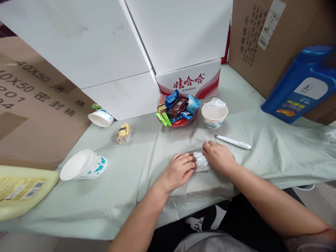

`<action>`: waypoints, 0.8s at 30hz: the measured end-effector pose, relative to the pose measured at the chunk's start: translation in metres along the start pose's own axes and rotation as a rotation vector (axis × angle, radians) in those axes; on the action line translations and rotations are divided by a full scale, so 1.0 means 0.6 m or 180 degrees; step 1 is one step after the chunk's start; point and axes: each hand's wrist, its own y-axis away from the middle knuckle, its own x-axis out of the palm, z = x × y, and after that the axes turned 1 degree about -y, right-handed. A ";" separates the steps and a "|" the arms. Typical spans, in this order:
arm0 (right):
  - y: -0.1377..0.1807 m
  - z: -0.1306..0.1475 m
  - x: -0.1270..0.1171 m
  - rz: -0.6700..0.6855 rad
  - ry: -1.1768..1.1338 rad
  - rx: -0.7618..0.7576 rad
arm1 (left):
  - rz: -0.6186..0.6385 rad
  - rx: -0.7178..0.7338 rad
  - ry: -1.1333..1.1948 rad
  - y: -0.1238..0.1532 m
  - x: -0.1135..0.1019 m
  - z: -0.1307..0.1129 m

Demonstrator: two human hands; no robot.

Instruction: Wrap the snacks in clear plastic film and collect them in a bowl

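Observation:
A crinkled piece of clear plastic wrap (201, 162) lies on the cloth between my hands. My left hand (181, 170) is closed at its left edge, fingers curled over the plastic. At its upper right edge, my right hand (218, 156) pinches with the fingertips together; part of the grip is hidden. Just beyond my right hand rests a slim white utility knife (232, 141). Behind it stands a paper cup (214, 118) with clear plastic film in its mouth. A bowl (194, 120) heaped with wrapped snacks (178, 106) sits farther back.
Two paper cups (98, 168) (101, 118) lie tipped at left, near a yellow-wrapped item (123, 133). A pale yellow bottle (25, 190) is at the left edge, a blue bottle (299, 87) at right. Cardboard boxes (39, 105) and white cartons (181, 31) line the back.

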 end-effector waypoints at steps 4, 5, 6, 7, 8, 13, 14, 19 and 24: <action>0.008 -0.013 -0.016 -0.0468 -0.0531 -0.0767 | -0.0095 0.0021 0.0135 0.004 0.005 0.009; 0.010 -0.013 -0.018 -0.0362 -0.0692 -0.1106 | -0.0106 0.0029 0.0159 0.005 0.005 0.010; 0.013 -0.012 -0.019 -0.0182 -0.0801 -0.1375 | -0.0109 0.0029 0.0175 0.005 0.005 0.010; 0.014 -0.010 -0.019 0.0026 -0.0854 -0.1541 | -0.0103 0.0020 0.0181 0.004 0.005 0.011; 0.016 -0.009 -0.019 0.0209 -0.0870 -0.1596 | -0.0093 0.0008 0.0182 0.004 0.004 0.011; 0.016 -0.018 -0.028 0.0482 -0.0673 -0.1459 | 0.0010 -0.0024 0.0200 0.001 0.003 0.010; 0.016 -0.023 -0.032 0.0474 -0.0542 -0.1351 | 0.0010 -0.0019 0.0189 0.001 0.004 0.009; 0.016 -0.044 -0.043 0.0415 -0.0238 -0.0601 | -0.0045 0.0102 0.0114 -0.003 -0.005 0.001; 0.016 -0.045 -0.033 0.0406 -0.0323 -0.0593 | -0.0290 0.0094 -0.0261 -0.071 -0.077 -0.003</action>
